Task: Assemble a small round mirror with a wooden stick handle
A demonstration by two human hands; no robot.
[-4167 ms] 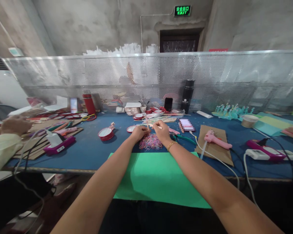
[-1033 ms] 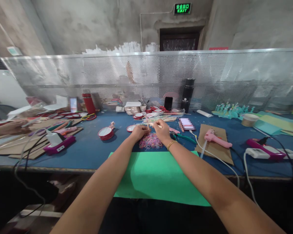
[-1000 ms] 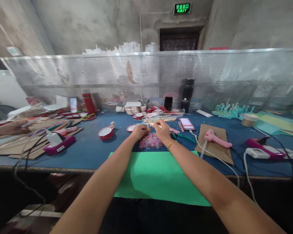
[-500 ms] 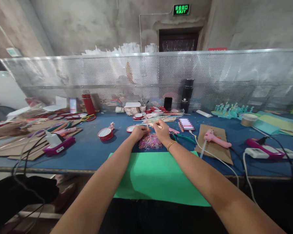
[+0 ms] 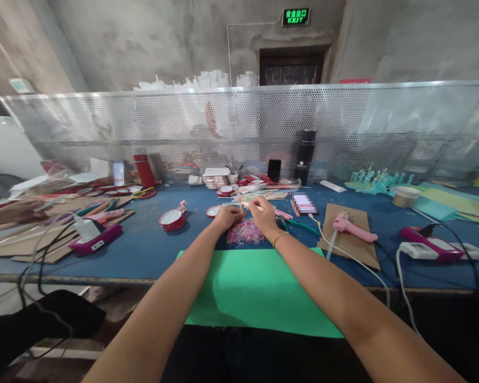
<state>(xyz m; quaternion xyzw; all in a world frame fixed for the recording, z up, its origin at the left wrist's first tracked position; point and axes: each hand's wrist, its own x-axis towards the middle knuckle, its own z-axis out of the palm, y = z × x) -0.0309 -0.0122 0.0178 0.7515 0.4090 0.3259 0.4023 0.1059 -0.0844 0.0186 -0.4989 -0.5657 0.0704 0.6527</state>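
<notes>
Over a pile of small pink and purple rubber bands [image 5: 245,234], my two hands work close together. My left hand [image 5: 226,217] is closed, pinching a thin pale pink stick [image 5: 240,200] that stands nearly upright between the hands. My right hand [image 5: 264,214], with a gold bracelet at the wrist, is closed around a short cream-coloured stick [image 5: 247,205] pointing toward the left fingers. What the sticks are, I cannot tell. A green sheet [image 5: 259,292] lies at the table's front edge beneath my forearms.
A pink glue gun [image 5: 353,227] lies on cardboard to the right, near a purple power strip [image 5: 435,244]. Left stand a round red tin [image 5: 172,219] and another power strip [image 5: 96,239]. Behind are a phone [image 5: 303,203] and a black bottle [image 5: 305,157]. A co-worker's hand [image 5: 18,211] is far left.
My hands keep nearly the same place and grip. At the lower left, the neighbour's dark-clothed leg has shifted a little.
</notes>
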